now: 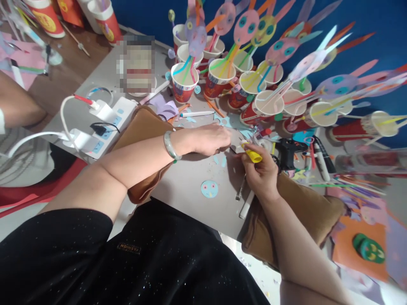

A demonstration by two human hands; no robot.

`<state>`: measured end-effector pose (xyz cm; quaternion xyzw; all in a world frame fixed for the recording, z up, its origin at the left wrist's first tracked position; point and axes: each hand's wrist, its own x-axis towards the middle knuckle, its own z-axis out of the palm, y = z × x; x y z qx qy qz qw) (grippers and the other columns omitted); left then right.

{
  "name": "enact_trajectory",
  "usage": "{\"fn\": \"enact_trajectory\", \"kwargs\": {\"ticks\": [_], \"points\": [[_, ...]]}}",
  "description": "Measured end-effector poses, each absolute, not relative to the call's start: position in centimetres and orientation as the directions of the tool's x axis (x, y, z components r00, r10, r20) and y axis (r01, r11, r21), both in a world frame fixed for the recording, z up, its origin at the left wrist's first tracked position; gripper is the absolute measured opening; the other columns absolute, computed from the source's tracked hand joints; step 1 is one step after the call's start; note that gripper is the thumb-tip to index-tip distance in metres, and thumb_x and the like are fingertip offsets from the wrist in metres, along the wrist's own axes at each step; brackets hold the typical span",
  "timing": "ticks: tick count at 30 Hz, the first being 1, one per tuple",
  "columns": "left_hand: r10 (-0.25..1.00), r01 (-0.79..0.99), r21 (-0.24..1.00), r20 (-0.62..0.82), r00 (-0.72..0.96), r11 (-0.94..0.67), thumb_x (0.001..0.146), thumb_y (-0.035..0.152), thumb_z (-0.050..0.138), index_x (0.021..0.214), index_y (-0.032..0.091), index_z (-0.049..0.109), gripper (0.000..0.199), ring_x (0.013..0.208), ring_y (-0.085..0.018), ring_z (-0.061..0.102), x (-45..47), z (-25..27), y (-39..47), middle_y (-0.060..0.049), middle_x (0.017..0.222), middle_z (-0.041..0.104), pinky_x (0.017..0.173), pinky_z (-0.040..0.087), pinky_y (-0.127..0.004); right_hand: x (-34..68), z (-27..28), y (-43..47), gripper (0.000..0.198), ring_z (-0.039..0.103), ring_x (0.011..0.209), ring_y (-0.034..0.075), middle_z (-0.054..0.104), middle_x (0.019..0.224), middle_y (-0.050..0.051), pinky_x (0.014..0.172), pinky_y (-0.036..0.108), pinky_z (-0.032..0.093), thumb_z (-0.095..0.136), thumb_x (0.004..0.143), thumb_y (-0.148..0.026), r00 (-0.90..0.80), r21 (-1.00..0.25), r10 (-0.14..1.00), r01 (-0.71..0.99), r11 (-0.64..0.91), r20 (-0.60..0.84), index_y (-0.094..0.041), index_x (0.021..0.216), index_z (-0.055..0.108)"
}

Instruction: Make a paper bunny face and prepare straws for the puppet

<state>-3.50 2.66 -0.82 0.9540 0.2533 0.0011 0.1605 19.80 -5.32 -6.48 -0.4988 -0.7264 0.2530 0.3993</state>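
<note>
My left hand (212, 140), a bangle on its wrist, is closed just above the table, its curled fingers hiding whatever may be in them. To its right, my right hand (262, 171) grips a small yellow tube-shaped object (253, 156) between thumb and fingers. A thin dark piece shows between the two hands; I cannot make out what it is. Nearer to me on the table lies a round light-blue paper face (209, 189) with pink eyes. Pale blue paper scraps (220, 161) are close below my left hand. A pen (241, 188) lies beneath my right hand.
Paper cups (185, 82) holding paper rabbit faces on straws line the back. A black glue gun (291, 150) lies right of my right hand. Brown cushions (143, 131) are under both arms. A power strip (110, 127) with cables stands left. Another person's arm (19, 103) shows far left.
</note>
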Motion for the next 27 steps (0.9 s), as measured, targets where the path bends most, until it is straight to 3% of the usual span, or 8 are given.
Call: {"fn": "enact_trajectory", "kwargs": {"ticks": [3, 8, 20, 23, 27], "points": [[0.524, 0.524, 0.278, -0.080, 0.848, -0.805, 0.086, 0.013, 0.061, 0.096, 0.014, 0.076, 0.017, 0.100, -0.023, 0.064, -3.5, -1.1, 2.4, -0.011, 0.108, 0.072, 0.094, 0.043, -0.037, 19.9, -6.4, -5.2, 0.029, 0.076, 0.102, 0.030, 0.079, 0.100, 0.007, 0.093, 0.051, 0.057, 0.061, 0.101, -0.035, -0.251, -0.684, 0.906, 0.596, 0.421, 0.339, -0.028, 0.129, 0.064], [0.549, 0.568, 0.291, -0.150, 0.822, -0.770, 0.083, 0.018, 0.066, 0.095, 0.013, 0.072, 0.014, 0.099, -0.022, 0.063, -3.5, -1.2, 1.9, -0.010, 0.108, 0.071, 0.092, 0.044, -0.034, 19.4, -5.8, -5.3, 0.035, 0.076, 0.104, 0.029, 0.081, 0.098, 0.006, 0.102, 0.052, 0.054, 0.062, 0.096, -0.026, -0.319, -0.650, 0.889, 0.607, 0.458, 0.329, -0.026, 0.131, 0.062], [0.580, 0.584, 0.244, -0.096, 0.809, -0.775, 0.091, 0.009, 0.054, 0.085, 0.011, 0.073, 0.019, 0.102, -0.024, 0.067, -2.6, -1.4, 0.4, -0.016, 0.105, 0.074, 0.095, 0.049, -0.036, 19.0, -5.8, -5.0, 0.037, 0.076, 0.100, 0.029, 0.081, 0.095, 0.005, 0.098, 0.050, 0.054, 0.064, 0.091, -0.023, -0.322, -0.648, 0.880, 0.595, 0.475, 0.349, -0.024, 0.127, 0.062], [0.594, 0.592, 0.318, -0.101, 0.798, -0.740, 0.085, 0.010, 0.058, 0.082, 0.012, 0.073, 0.015, 0.096, -0.022, 0.067, -2.7, -1.3, 0.8, -0.014, 0.100, 0.075, 0.088, 0.049, -0.032, 19.0, -5.8, -5.1, 0.037, 0.077, 0.095, 0.027, 0.081, 0.095, 0.005, 0.095, 0.049, 0.056, 0.065, 0.091, -0.024, -0.293, -0.702, 0.901, 0.565, 0.434, 0.321, -0.025, 0.128, 0.062], [0.617, 0.595, 0.604, -0.207, 0.760, -0.530, 0.073, 0.015, 0.064, 0.074, 0.016, 0.072, 0.009, 0.069, -0.015, 0.061, -3.0, -0.7, 2.0, -0.003, 0.073, 0.071, 0.066, 0.043, -0.028, 19.1, -5.9, -5.1, 0.041, 0.077, 0.083, 0.023, 0.079, 0.092, 0.003, 0.082, 0.043, 0.062, 0.069, 0.092, -0.035, -0.249, -0.865, 0.941, 0.392, 0.313, 0.227, -0.026, 0.130, 0.059]]}}
